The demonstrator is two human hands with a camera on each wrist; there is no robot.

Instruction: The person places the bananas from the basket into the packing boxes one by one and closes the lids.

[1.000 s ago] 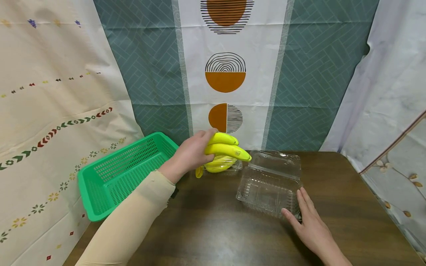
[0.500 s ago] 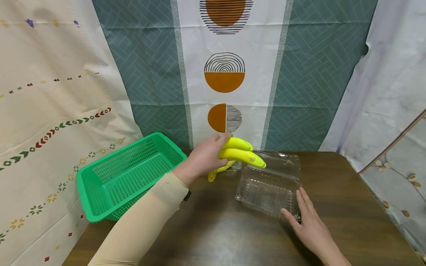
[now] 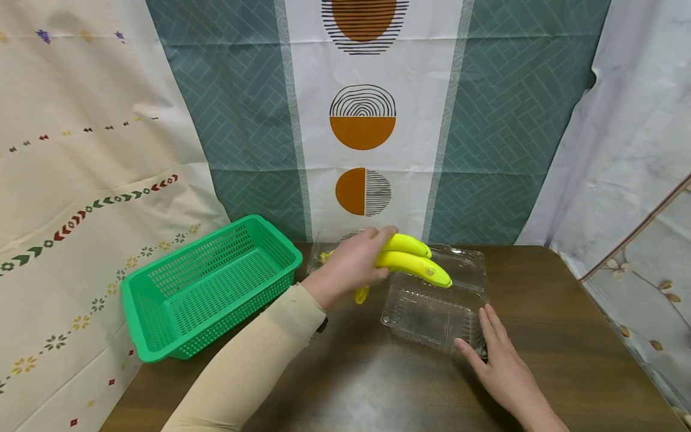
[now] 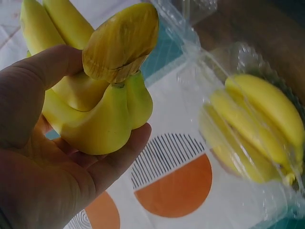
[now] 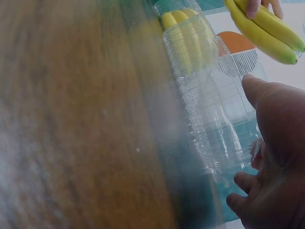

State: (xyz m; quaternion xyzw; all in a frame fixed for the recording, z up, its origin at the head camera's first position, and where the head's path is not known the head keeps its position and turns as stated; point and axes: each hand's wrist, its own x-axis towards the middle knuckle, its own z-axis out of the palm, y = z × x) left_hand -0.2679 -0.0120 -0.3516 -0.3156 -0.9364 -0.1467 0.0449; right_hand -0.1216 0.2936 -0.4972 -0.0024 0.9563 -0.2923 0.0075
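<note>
My left hand point(image 3: 353, 264) grips a bunch of yellow bananas point(image 3: 412, 267) in the air, the fruit tips pointing right. In the left wrist view, thumb and fingers curl round the bunch point(image 4: 95, 119) just beside its broad brown-yellow stem point(image 4: 121, 45). Below and to the right of the fruit lies a clear plastic clamshell container point(image 3: 432, 315), its lid point(image 3: 459, 267) folded back. My right hand point(image 3: 504, 369) rests against the container's right side, fingers fairly straight.
Behind my left hand stands another clear container point(image 3: 318, 258), mostly hidden; the left wrist view shows bananas point(image 4: 257, 129) inside it. A green plastic basket point(image 3: 216, 288) is at the left on the brown table point(image 3: 388, 384). Patterned cloths point(image 3: 254, 120) hang round the table.
My left hand has carried the banana bunch to the right and slightly down, over the back of the container. The right hand has stayed at the container's side.
</note>
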